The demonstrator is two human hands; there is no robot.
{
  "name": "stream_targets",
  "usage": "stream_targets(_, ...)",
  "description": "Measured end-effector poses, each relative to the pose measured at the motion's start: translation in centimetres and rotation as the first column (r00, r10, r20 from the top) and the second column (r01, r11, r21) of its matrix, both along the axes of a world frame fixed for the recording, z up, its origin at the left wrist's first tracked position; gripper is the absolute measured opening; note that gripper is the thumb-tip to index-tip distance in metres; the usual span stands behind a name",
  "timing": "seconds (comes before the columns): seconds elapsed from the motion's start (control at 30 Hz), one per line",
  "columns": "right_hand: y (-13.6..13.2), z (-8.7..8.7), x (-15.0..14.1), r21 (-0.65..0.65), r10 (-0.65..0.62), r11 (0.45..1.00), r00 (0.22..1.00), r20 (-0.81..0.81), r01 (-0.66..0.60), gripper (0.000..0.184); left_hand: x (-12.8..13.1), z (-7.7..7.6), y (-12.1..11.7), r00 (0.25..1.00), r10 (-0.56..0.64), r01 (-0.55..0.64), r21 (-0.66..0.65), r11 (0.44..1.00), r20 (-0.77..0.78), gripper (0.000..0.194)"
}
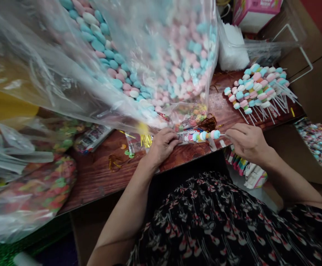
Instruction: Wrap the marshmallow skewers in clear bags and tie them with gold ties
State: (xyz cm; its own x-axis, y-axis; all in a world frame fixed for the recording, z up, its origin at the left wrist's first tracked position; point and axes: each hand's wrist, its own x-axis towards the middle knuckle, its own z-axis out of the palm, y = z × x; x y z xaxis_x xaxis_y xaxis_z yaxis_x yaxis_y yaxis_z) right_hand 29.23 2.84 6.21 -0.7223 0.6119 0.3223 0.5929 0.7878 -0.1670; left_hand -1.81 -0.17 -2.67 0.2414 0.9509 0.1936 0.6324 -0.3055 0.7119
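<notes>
My right hand (246,142) is closed in a pinch on the white stick of a marshmallow skewer (204,136), held level just above the table's front edge. Blue, white and pink marshmallows with small coloured gummies line the stick. At the skewer's far end, my left hand (162,146) has its fingers closed on a small clear plastic bag (181,137). The skewer's tip seems to lie in or against this bag; I cannot tell how deep. Dark gold twist ties (208,123) lie just behind the skewer.
A large clear bag of marshmallows (174,70) towers behind my hands. Finished skewers (256,88) are piled at the right on the wooden table (102,184). A bag of gummies (39,184) sits at the left. More wrapped sweets (314,144) fill a box at the lower right.
</notes>
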Motion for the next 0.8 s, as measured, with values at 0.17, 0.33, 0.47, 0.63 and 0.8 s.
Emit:
stream_targets(0.17, -0.4, -1.2, -1.1, 0.040, 0.084, 0.995, 0.993, 0.085, -0.088, 0.023, 0.2, -0.4, -0.1, 0.996, -0.014, 0.015, -0.008, 1.000, 0.086, 0.013)
stream_targets(0.33, -0.2, -2.8, -1.3, 0.012, 0.035, 0.999, 0.994, -0.099, -0.034, 0.021, 0.2, 0.3, -0.4, 0.996, -0.039, 0.036, 0.028, 0.999, 0.084, 0.013)
stream_targets(0.47, -0.1, -3.0, -1.2, 0.012, 0.035, 0.999, 0.964, -0.262, -0.033, 0.020, 0.2, 2.2, -0.2, 0.997, -0.050, 0.054, 0.061, 0.997, -0.059, 0.029)
stream_targets(0.63, -0.4, -2.7, -1.4, 0.079, 0.052, 0.997, 0.946, -0.321, -0.028, 0.020, 1.3, 4.1, 0.6, 0.955, -0.148, 0.170, 0.067, 0.983, -0.256, 0.043)
stream_targets(0.8, -0.4, -2.5, -1.1, 0.271, 0.134, 0.960, 0.961, -0.243, -0.066, 0.023, 3.2, 4.6, 0.1, 0.974, -0.210, 0.194, -0.169, 0.966, -0.080, 0.027)
